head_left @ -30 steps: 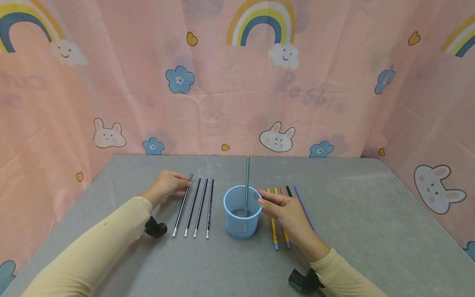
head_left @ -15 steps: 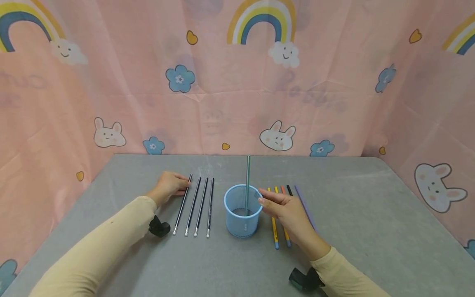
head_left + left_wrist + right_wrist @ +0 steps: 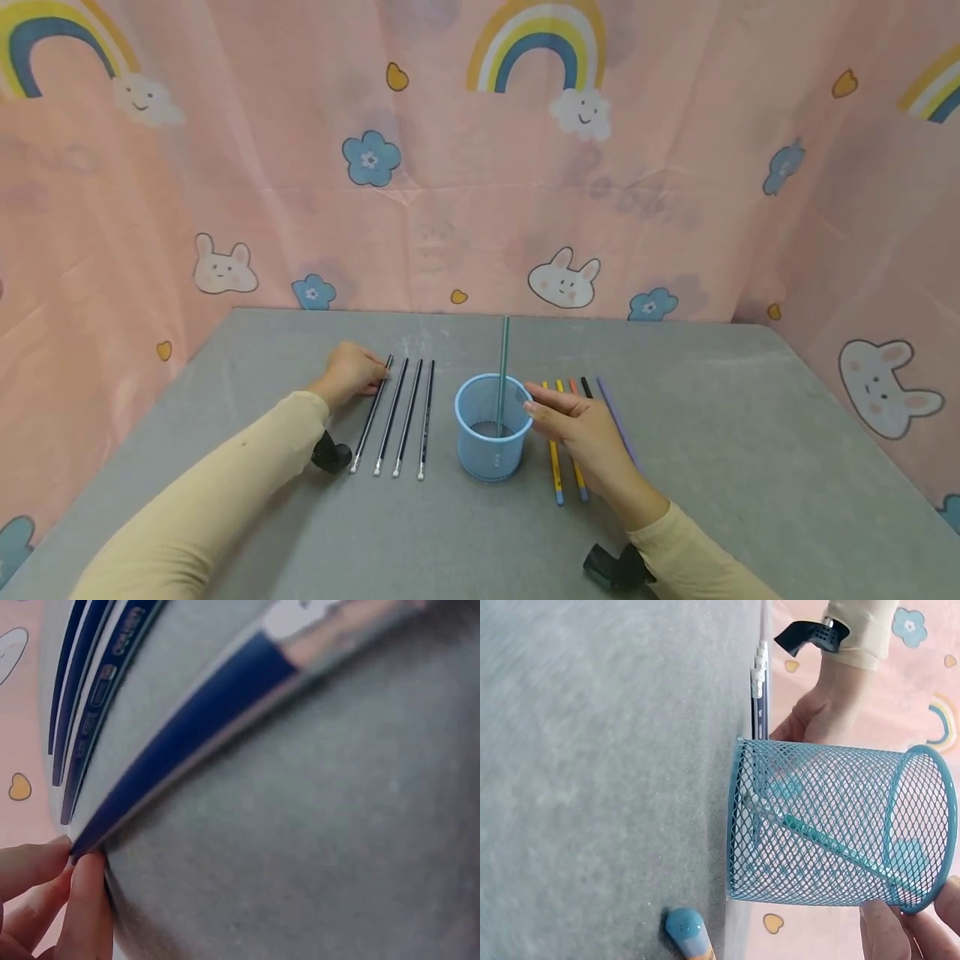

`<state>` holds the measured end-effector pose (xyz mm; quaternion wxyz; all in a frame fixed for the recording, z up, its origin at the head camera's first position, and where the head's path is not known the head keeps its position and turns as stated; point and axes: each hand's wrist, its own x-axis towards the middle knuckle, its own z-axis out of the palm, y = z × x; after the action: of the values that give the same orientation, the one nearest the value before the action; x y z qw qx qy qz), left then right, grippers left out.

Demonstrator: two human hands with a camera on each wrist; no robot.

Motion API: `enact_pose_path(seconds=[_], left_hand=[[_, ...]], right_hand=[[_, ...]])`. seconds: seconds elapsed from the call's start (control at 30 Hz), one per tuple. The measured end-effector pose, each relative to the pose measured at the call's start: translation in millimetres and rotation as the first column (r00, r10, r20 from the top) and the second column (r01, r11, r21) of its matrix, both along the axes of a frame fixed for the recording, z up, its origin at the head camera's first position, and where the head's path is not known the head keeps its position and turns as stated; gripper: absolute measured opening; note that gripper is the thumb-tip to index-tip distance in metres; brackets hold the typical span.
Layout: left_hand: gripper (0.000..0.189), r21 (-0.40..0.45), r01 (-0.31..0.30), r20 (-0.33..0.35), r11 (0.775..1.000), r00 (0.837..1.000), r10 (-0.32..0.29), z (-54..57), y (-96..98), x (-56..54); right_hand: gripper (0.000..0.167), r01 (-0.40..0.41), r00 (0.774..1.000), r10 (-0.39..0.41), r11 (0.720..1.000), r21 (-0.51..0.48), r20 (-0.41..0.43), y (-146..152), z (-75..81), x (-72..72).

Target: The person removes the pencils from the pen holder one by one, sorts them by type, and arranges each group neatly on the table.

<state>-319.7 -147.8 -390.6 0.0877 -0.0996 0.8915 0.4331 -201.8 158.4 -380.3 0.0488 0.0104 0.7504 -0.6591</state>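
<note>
My left hand (image 3: 352,369) pinches the far end of the leftmost dark blue pencil (image 3: 371,417), which lies on the grey table. In the left wrist view, thumb and fingertips meet at the tip of that pencil (image 3: 184,724). Several matching pencils with white erasers lie alongside it in a row. A blue mesh pencil cup (image 3: 489,458) stands upright in the middle, with one green pencil (image 3: 502,358) leaning inside. My right hand (image 3: 588,437) grips the cup's right rim; the right wrist view shows its fingers at the edge of the mesh cup (image 3: 832,825).
Right of the cup lie yellow pencils (image 3: 556,475), an orange one, a black one and a purple one (image 3: 617,421), partly under my right hand. A pink printed curtain (image 3: 450,217) hangs behind the table (image 3: 750,467) and along its sides.
My left wrist and forearm have shifted slightly right, while the fingertips stay at the pencil's far end. The right hand and the cup hold their place.
</note>
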Motion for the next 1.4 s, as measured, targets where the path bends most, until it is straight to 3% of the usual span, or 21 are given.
enact_pose_path(seconds=[0.2,0.3,0.37,0.57,0.7,0.83,1.07,1.3,1.4], left_hand=[[0.019,-0.007,-0.008,-0.049,1.000,0.999,0.007,-2.3,2.1,-2.0],[0.021,0.056,-0.029,-0.090,0.998,0.995,0.034,6.7,3.8,1.3],[0.025,0.143,-0.037,-0.107,0.989,0.993,0.053,17.1,7.2,4.9],[0.031,0.433,-0.002,-0.094,0.901,0.994,0.048,46.1,35.7,20.8],[0.030,0.518,0.068,-0.120,0.853,0.993,-0.006,53.5,59.4,35.7],[0.031,0.549,0.151,-0.187,0.822,0.981,-0.055,54.7,77.6,45.9],[0.040,0.520,0.259,-0.228,0.814,0.960,-0.159,49.6,98.9,51.9],[0.040,0.435,0.294,-0.303,0.851,0.938,-0.169,51.2,112.8,52.3],[0.038,0.433,0.305,-0.305,0.848,0.935,-0.181,52.0,117.2,52.0]], right_hand=[[0.040,0.007,1.000,-0.007,1.000,-0.007,0.005,0,-1.5,-0.1],[0.040,0.004,1.000,-0.004,1.000,-0.007,0.003,-1,-1.3,-0.5],[0.040,0.002,1.000,-0.002,1.000,-0.004,-0.002,-1,-0.7,-0.8],[0.040,0.001,1.000,-0.001,1.000,-0.006,-0.002,0,1.2,-0.5],[0.041,-0.003,1.000,0.003,1.000,-0.009,0.002,0,2.1,0.6],[0.040,0.001,1.000,-0.001,1.000,-0.005,0.014,-1,2.1,0.4],[0.039,0.008,1.000,-0.009,1.000,0.001,0.025,-1,0.0,-0.7],[0.040,-0.005,1.000,0.005,1.000,0.003,0.008,0,0.7,-1.2],[0.040,-0.006,1.000,0.006,1.000,0.004,0.008,0,1.2,-2.5]])
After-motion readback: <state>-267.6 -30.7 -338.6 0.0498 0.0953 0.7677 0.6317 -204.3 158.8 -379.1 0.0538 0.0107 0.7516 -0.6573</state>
